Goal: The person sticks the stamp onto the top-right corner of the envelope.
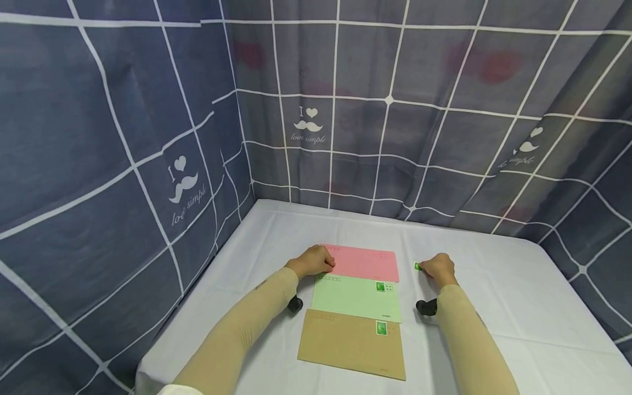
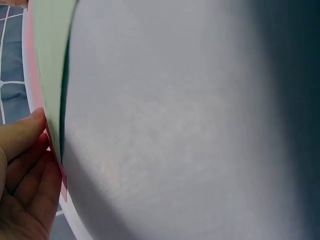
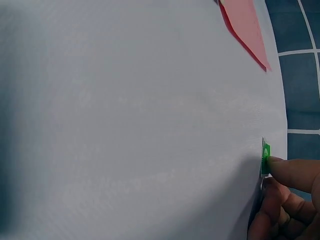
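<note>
A pink envelope (image 1: 367,263) lies farthest back in a column of envelopes on the white table. My left hand (image 1: 313,260) pinches its left edge, with the thumb on top and the fingers below in the left wrist view. To the right of the envelopes, my right hand (image 1: 441,269) holds a small green stamp (image 3: 266,159) between thumb and fingers, close over the tablecloth. A light green envelope (image 1: 353,299) lies just in front of the pink one. Nearest is a brown envelope (image 1: 348,345). Each of these two bears a green stamp at its upper right.
The table wears a white cloth (image 1: 533,296) with faint creases. Dark grey checked curtains (image 1: 360,126) hang behind it and at both sides. A black device sits at each wrist, below the beige sleeves (image 1: 469,329).
</note>
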Motion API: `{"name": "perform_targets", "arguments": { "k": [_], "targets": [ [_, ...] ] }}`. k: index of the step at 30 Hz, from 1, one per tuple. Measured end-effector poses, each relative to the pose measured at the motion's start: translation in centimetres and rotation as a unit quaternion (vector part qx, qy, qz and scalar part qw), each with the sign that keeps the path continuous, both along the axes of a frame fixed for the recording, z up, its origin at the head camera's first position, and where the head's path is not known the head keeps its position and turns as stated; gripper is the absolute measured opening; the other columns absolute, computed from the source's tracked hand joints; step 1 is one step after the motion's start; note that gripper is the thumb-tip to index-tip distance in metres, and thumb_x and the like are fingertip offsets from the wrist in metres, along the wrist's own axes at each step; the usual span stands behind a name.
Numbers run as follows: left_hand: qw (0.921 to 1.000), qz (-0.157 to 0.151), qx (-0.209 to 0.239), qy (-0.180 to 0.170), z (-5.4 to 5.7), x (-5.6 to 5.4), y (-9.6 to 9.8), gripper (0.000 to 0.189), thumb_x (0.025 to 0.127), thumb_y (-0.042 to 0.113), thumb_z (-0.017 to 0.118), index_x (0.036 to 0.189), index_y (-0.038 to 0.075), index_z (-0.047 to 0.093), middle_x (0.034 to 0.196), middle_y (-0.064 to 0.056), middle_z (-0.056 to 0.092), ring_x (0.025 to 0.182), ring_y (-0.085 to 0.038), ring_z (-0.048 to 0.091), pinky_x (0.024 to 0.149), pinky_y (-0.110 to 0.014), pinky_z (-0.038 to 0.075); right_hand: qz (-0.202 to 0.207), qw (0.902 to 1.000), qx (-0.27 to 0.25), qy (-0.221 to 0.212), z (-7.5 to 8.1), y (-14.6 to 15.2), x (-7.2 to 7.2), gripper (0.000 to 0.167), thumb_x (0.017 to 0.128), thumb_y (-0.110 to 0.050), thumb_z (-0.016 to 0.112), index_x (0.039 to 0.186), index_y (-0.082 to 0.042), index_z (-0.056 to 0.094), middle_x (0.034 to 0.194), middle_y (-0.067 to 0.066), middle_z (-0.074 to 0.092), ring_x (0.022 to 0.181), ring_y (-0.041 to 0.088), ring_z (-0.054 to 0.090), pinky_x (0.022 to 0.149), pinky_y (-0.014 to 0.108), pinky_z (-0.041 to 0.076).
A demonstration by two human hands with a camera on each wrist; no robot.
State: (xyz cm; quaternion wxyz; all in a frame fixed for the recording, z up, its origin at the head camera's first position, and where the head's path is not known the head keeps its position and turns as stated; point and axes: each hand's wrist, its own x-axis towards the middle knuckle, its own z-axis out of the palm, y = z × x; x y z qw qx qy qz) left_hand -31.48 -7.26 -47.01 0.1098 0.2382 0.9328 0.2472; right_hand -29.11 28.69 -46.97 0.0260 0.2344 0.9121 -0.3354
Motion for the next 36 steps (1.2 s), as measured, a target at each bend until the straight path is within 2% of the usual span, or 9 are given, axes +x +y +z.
{"name": "perform_targets", "arguments": {
  "k": [5,12,18,22,26,30,33,36],
  "targets": [
    [1.0,0.002,0.003,-0.001,0.1,0.0,0.1,0.022,0.09,0.012,0.075,0.111,0.007,0.078,0.127,-0.007,0.07,0.125,-0.019,0.063,0.105,-0.033,0.051,-0.002,1.0,-0.002,-0.005,0.0,-0.3,0.2,0.049,0.086,-0.019,0.069,0.115,0.019,0.057,0.114,0.034,0.06,0.095,0.038,0.055,0.09,0.048,0.051],
    [1.0,-0.002,-0.001,0.003,0.1,0.0,0.1,0.022,0.09,0.012,0.075,0.112,0.008,0.078,0.127,-0.006,0.07,0.125,-0.019,0.063,0.106,-0.032,0.051,-0.004,1.0,0.003,0.002,0.0,-0.2,0.1,0.046,0.086,-0.018,0.07,0.112,0.018,0.059,0.108,0.031,0.061,0.091,0.037,0.055,0.084,0.045,0.051],
    [1.0,-0.005,0.0,0.006,0.2,0.2,0.1,0.022,0.09,0.011,0.075,0.111,0.007,0.078,0.127,-0.008,0.07,0.124,-0.02,0.064,0.104,-0.033,0.052,0.014,0.9999,0.003,-0.003,-0.2,-0.1,0.1,0.048,0.087,-0.018,0.068,0.115,0.02,0.058,0.119,0.037,0.06,0.1,0.042,0.058,0.096,0.053,0.051],
    [0.9999,-0.009,0.004,0.009,0.2,0.2,0.1,0.021,0.09,0.01,0.075,0.11,0.006,0.078,0.126,-0.009,0.071,0.124,-0.021,0.064,0.104,-0.034,0.052,0.011,0.9999,-0.008,0.0,-0.2,-0.2,0.3,0.046,0.088,-0.018,0.067,0.116,0.019,0.059,0.121,0.036,0.06,0.105,0.044,0.058,0.099,0.055,0.049],
    [0.9998,-0.011,-0.003,0.014,0.0,-0.1,0.2,0.021,0.09,0.011,0.075,0.111,0.007,0.078,0.125,-0.008,0.071,0.123,-0.02,0.064,0.104,-0.033,0.052,0.016,0.9995,-0.023,0.012,-0.4,0.0,0.4,0.041,0.09,-0.018,0.066,0.112,0.017,0.064,0.12,0.035,0.062,0.105,0.043,0.058,0.098,0.054,0.049],
    [0.9999,-0.008,-0.006,0.012,-0.1,-0.3,0.2,0.022,0.09,0.012,0.075,0.111,0.007,0.078,0.126,-0.007,0.071,0.123,-0.019,0.064,0.104,-0.032,0.052,0.016,0.9988,-0.042,0.02,-0.5,0.4,0.3,0.034,0.091,-0.017,0.066,0.104,0.014,0.068,0.113,0.031,0.065,0.097,0.037,0.057,0.09,0.048,0.051],
    [0.9999,-0.007,-0.007,0.008,-0.1,-0.3,0.2,0.022,0.089,0.012,0.076,0.111,0.008,0.078,0.126,-0.006,0.071,0.124,-0.019,0.064,0.104,-0.032,0.052,0.015,0.9984,-0.051,0.02,-0.6,0.8,0.2,0.03,0.09,-0.017,0.067,0.099,0.011,0.07,0.102,0.025,0.067,0.091,0.032,0.056,0.082,0.041,0.049],
    [0.9999,-0.008,-0.011,0.01,-0.1,-0.3,0.2,0.022,0.089,0.012,0.076,0.111,0.008,0.078,0.126,-0.006,0.071,0.123,-0.018,0.064,0.104,-0.032,0.052,0.017,0.9973,-0.069,0.017,-0.7,1.1,0.1,0.029,0.091,-0.017,0.066,0.101,0.01,0.07,0.089,0.016,0.069,0.086,0.027,0.057,0.077,0.034,0.047]
  ]
}}
